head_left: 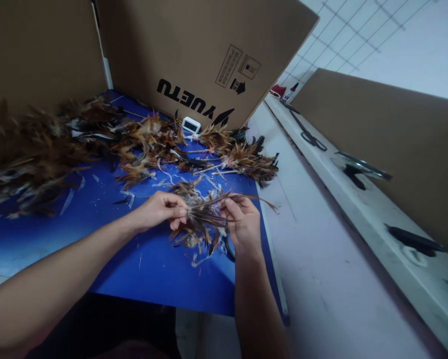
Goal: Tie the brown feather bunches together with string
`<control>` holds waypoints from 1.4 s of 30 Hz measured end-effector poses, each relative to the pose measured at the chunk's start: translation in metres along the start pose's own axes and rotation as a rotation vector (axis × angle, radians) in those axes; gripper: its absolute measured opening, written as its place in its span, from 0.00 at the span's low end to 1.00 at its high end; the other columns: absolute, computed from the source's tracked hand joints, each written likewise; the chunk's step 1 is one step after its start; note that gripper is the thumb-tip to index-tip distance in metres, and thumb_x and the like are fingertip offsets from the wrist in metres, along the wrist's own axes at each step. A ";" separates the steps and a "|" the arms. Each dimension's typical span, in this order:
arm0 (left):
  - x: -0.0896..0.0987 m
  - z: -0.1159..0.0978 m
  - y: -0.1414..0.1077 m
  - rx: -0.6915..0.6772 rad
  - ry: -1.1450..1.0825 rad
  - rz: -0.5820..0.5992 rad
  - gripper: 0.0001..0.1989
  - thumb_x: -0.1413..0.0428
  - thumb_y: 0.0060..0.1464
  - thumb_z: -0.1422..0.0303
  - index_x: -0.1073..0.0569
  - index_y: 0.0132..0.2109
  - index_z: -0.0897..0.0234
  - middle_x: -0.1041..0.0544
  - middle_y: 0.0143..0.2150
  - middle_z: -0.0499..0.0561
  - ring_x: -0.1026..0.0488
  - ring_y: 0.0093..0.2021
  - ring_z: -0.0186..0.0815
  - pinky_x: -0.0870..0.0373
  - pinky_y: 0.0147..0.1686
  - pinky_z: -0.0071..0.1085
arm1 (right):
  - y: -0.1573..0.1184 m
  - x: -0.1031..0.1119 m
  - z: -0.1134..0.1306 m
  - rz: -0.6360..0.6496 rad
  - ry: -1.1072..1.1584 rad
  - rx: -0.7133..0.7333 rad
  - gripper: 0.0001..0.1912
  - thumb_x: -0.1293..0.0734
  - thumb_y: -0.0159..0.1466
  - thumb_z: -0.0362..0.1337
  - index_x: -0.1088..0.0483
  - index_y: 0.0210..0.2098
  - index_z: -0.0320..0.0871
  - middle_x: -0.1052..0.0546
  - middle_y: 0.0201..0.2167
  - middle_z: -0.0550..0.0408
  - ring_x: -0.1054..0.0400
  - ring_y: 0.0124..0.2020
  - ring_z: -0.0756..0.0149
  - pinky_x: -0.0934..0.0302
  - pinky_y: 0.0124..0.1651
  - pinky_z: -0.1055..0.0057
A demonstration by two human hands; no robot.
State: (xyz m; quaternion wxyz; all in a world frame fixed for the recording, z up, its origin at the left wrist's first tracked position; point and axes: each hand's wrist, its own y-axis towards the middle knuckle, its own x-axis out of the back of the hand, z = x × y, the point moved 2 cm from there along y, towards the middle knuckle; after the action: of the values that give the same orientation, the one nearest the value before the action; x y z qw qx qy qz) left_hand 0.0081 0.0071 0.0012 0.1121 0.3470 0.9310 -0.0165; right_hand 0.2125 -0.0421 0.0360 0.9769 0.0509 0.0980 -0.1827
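Observation:
Between my two hands stretches a small bunch of long, thin brown feathers (209, 204). My left hand (167, 209) pinches the bunch at its fluffy left end, thumb against fingers. Thumb and fingers of my right hand (242, 214) are closed on the same feathers farther right, and the tips stick out past that hand. Below the hands lies a loose pile of short brown and grey feathers (192, 238), partly hidden by them. A dark curved object (229, 249) shows beside my right wrist, too covered to name.
Heaps of brown feathers (33, 149) cover the left of the blue table (164, 284). Feather-tipped sticks (242, 162) lie at the back near a small white device (191, 125). Cardboard boxes (194, 45) stand behind. Scissors (313, 141) rest on the ledge at right.

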 end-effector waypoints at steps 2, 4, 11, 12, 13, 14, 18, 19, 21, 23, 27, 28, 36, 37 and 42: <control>0.001 0.000 0.001 -0.016 0.047 -0.112 0.10 0.36 0.50 0.64 0.22 0.28 0.67 0.24 0.20 0.53 0.29 0.18 0.31 0.33 0.21 0.25 | 0.001 0.006 0.004 -0.126 0.043 0.077 0.12 0.26 0.49 0.36 0.30 0.30 0.42 0.25 0.24 0.60 0.31 0.25 0.71 0.38 0.26 0.75; 0.002 0.000 0.002 -0.038 0.140 -0.232 0.09 0.37 0.50 0.66 0.22 0.27 0.66 0.25 0.18 0.52 0.29 0.18 0.32 0.33 0.21 0.25 | -0.003 0.009 0.009 -0.218 0.061 0.156 0.11 0.26 0.49 0.36 0.31 0.30 0.41 0.24 0.24 0.58 0.30 0.25 0.70 0.39 0.24 0.75; 0.002 -0.005 -0.002 -0.289 0.479 -0.469 0.05 0.39 0.50 0.73 0.20 0.28 0.61 0.24 0.17 0.48 0.30 0.18 0.32 0.39 0.22 0.25 | -0.059 -0.017 0.022 -0.240 -0.209 0.402 0.05 0.28 0.57 0.34 0.28 0.33 0.43 0.21 0.30 0.54 0.25 0.27 0.66 0.32 0.29 0.69; 0.002 -0.006 -0.003 -0.324 0.512 -0.477 0.05 0.38 0.49 0.74 0.19 0.28 0.61 0.24 0.18 0.48 0.30 0.19 0.32 0.39 0.23 0.26 | -0.065 -0.023 0.020 -0.216 -0.256 0.407 0.06 0.28 0.57 0.34 0.27 0.34 0.44 0.20 0.31 0.54 0.24 0.29 0.65 0.31 0.30 0.69; 0.001 -0.006 -0.004 -0.353 0.543 -0.483 0.05 0.38 0.49 0.74 0.19 0.29 0.61 0.24 0.18 0.47 0.30 0.19 0.32 0.39 0.23 0.26 | -0.069 -0.028 0.016 -0.208 -0.302 0.406 0.05 0.28 0.57 0.35 0.27 0.34 0.44 0.20 0.32 0.53 0.24 0.31 0.64 0.30 0.31 0.68; 0.000 -0.007 -0.004 -0.375 0.573 -0.487 0.05 0.38 0.49 0.74 0.19 0.29 0.61 0.24 0.18 0.47 0.30 0.19 0.32 0.39 0.23 0.26 | -0.070 -0.033 0.011 -0.174 -0.342 0.379 0.05 0.28 0.58 0.36 0.26 0.35 0.44 0.20 0.32 0.53 0.23 0.32 0.63 0.29 0.32 0.68; -0.003 -0.008 -0.006 -0.468 0.727 -0.496 0.03 0.39 0.51 0.72 0.19 0.32 0.61 0.22 0.21 0.47 0.28 0.21 0.32 0.37 0.25 0.26 | -0.060 -0.045 -0.011 -0.124 -0.358 0.259 0.08 0.31 0.61 0.40 0.27 0.37 0.43 0.20 0.31 0.53 0.24 0.32 0.64 0.28 0.35 0.67; -0.004 -0.007 -0.006 -0.504 0.779 -0.496 0.03 0.40 0.52 0.72 0.20 0.32 0.61 0.22 0.23 0.47 0.28 0.22 0.32 0.36 0.25 0.26 | -0.057 -0.046 -0.014 -0.124 -0.377 0.268 0.09 0.32 0.61 0.41 0.27 0.37 0.42 0.20 0.31 0.54 0.24 0.32 0.64 0.28 0.36 0.66; -0.004 -0.007 -0.007 -0.590 0.896 -0.488 0.04 0.41 0.54 0.72 0.21 0.33 0.63 0.20 0.26 0.48 0.26 0.24 0.32 0.34 0.27 0.25 | -0.053 -0.049 -0.019 -0.126 -0.412 0.298 0.09 0.32 0.61 0.42 0.26 0.37 0.42 0.20 0.30 0.55 0.25 0.32 0.65 0.29 0.38 0.66; -0.005 -0.006 -0.008 -0.675 0.993 -0.482 0.05 0.43 0.56 0.73 0.21 0.34 0.64 0.19 0.27 0.49 0.24 0.26 0.32 0.32 0.28 0.25 | -0.051 -0.050 -0.021 -0.138 -0.439 0.323 0.09 0.32 0.61 0.42 0.26 0.37 0.43 0.21 0.30 0.56 0.26 0.31 0.66 0.29 0.39 0.67; -0.006 -0.005 -0.009 -0.766 1.092 -0.480 0.06 0.44 0.58 0.73 0.23 0.35 0.65 0.19 0.28 0.50 0.22 0.28 0.32 0.29 0.30 0.24 | -0.052 -0.051 -0.023 -0.166 -0.453 0.330 0.09 0.32 0.61 0.42 0.26 0.37 0.43 0.21 0.30 0.56 0.26 0.31 0.67 0.30 0.39 0.67; -0.006 -0.006 -0.009 -0.775 1.103 -0.476 0.06 0.44 0.58 0.72 0.23 0.35 0.65 0.19 0.29 0.50 0.22 0.28 0.32 0.29 0.30 0.25 | -0.051 -0.051 -0.023 -0.167 -0.448 0.329 0.09 0.32 0.61 0.42 0.26 0.37 0.43 0.21 0.30 0.56 0.26 0.31 0.67 0.30 0.38 0.67; -0.007 -0.005 -0.011 -0.801 1.163 -0.443 0.09 0.47 0.60 0.73 0.22 0.36 0.65 0.18 0.31 0.52 0.21 0.31 0.34 0.26 0.33 0.26 | -0.051 -0.053 -0.024 -0.154 -0.432 0.319 0.07 0.31 0.60 0.40 0.25 0.35 0.43 0.22 0.28 0.58 0.27 0.27 0.68 0.31 0.34 0.70; -0.007 -0.005 -0.011 -0.803 1.162 -0.444 0.08 0.47 0.59 0.73 0.22 0.36 0.65 0.18 0.31 0.52 0.21 0.30 0.34 0.26 0.33 0.26 | -0.051 -0.054 -0.024 -0.156 -0.429 0.322 0.07 0.31 0.60 0.40 0.25 0.35 0.43 0.22 0.28 0.58 0.28 0.27 0.69 0.32 0.34 0.70; -0.007 -0.003 -0.011 -0.783 1.179 -0.441 0.09 0.48 0.60 0.73 0.22 0.37 0.65 0.18 0.31 0.52 0.21 0.31 0.34 0.26 0.34 0.26 | -0.051 -0.055 -0.024 -0.156 -0.409 0.323 0.06 0.30 0.59 0.39 0.25 0.35 0.42 0.21 0.29 0.57 0.27 0.29 0.68 0.31 0.35 0.71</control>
State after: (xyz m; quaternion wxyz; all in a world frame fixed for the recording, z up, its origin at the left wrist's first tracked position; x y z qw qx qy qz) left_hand 0.0054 -0.0057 0.0055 -0.2966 0.0379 0.8226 0.4837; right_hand 0.1392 -0.0671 0.0208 0.9386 0.1603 -0.1282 -0.2773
